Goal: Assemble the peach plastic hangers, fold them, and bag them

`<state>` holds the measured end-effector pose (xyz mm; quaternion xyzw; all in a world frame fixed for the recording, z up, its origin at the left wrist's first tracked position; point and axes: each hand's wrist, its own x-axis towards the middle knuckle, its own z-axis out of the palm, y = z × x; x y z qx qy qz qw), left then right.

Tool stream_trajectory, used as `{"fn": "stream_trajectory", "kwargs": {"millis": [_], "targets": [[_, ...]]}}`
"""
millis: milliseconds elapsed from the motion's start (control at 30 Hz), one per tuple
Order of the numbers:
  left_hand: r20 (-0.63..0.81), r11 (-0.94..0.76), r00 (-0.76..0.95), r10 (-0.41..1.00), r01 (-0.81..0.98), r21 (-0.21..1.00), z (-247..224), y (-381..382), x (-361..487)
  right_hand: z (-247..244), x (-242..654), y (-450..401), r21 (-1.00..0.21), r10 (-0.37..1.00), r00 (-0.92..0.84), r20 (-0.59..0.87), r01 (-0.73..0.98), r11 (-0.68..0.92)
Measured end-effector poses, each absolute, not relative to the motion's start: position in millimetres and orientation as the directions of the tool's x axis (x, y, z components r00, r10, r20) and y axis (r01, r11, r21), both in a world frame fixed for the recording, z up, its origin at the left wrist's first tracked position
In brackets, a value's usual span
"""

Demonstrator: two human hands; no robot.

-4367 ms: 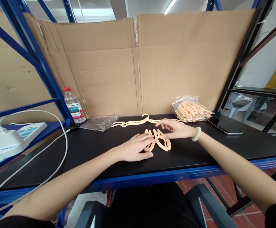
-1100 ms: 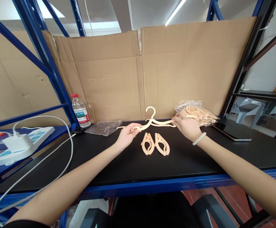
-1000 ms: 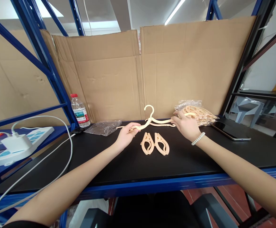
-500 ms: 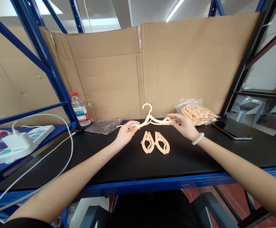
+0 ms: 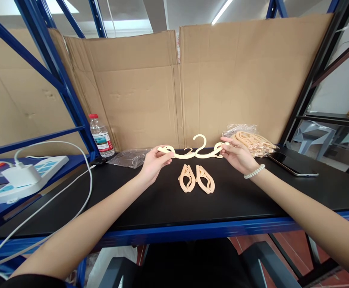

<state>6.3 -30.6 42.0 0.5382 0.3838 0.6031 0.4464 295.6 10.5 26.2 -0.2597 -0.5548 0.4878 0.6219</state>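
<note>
A cream hanger (image 5: 194,155) is spread wide above the black table, its hook pointing up. My left hand (image 5: 155,163) pinches its left end, and my right hand (image 5: 237,155) grips the right end. Behind it, a small hook and part of another peach hanger (image 5: 188,150) show; most of that one is hidden. Two folded peach hangers, one on the left (image 5: 187,179) and one on the right (image 5: 205,180), lie side by side on the table just below the held one.
At the back right is a pile of bagged peach hangers (image 5: 254,143), with a phone (image 5: 293,164) beside it. A clear plastic bag (image 5: 129,158) and a water bottle (image 5: 101,138) stand back left. A power strip (image 5: 46,172) with white cables is at far left.
The held hanger has been raised and turned, so its hook now sits further right. Both hands have shifted slightly, the right one to the right. The folded pair has stayed put.
</note>
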Motion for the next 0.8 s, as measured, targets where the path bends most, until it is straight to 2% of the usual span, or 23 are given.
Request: {"fn": "stream_trajectory", "kwargs": {"millis": [100, 233, 367, 500, 800], "targets": [[0.301, -0.291, 0.05, 0.952, -0.143, 0.946, 42.6, -37.4, 13.7, 25.3, 289.2, 7.2, -0.856, 0.896, -0.09, 0.436, -0.349, 0.381], [0.297, -0.288, 0.181, 0.938, -0.073, 0.955, 39.8, -54.0, 30.8, 22.0, 273.1, -7.0, -0.856, 0.859, -0.149, 0.489, -0.271, 0.44], [0.257, -0.256, 0.261, 0.93, -0.036, 0.966, 36.0, -68.4, 43.1, 23.0, 258.4, -27.0, -0.848, 0.768, -0.359, 0.531, -0.217, 0.484], [0.265, -0.262, 0.236, 0.935, -0.043, 0.964, 35.1, -70.2, 43.5, 26.0, 253.7, -37.0, -0.832, 0.657, -0.534, 0.532, -0.185, 0.524], [0.351, -0.354, 0.25, 0.902, -0.036, 0.935, 33.9, -69.3, 42.6, 20.5, 254.3, -32.8, -0.815, 0.697, -0.454, 0.555, -0.129, 0.565]]}}
